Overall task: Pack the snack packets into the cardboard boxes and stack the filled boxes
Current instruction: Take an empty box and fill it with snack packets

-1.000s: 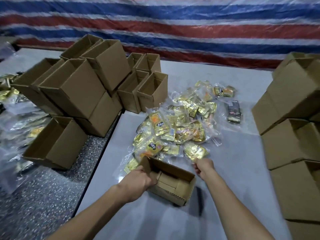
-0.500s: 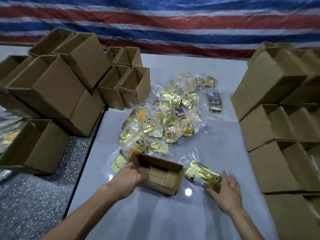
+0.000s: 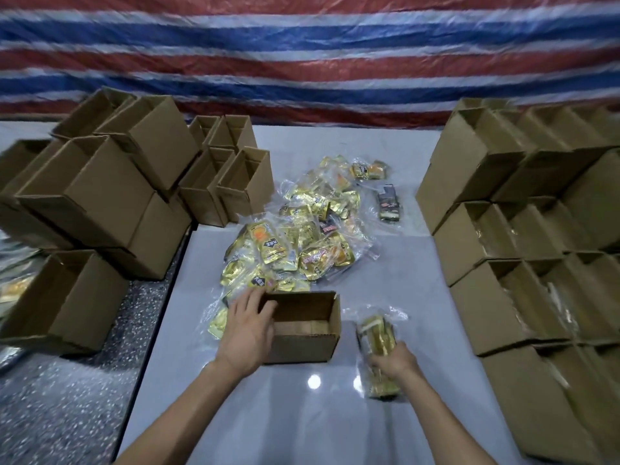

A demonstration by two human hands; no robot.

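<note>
Cardboard box (image 3: 303,327) between hands, left wall hidden under flat left hand (image 3: 246,333); right hand (image 3: 394,362) gripping blurred gold packet (image 3: 375,333).

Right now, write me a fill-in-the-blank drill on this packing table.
1. The right hand grips a ____ snack packet.
2. The left hand touches the ____ wall of the open cardboard box.
3. Inside, that box is ____.
4. The striped tarp behind the table is red, white and ____.
Missing words: gold; left; empty; blue.
</note>
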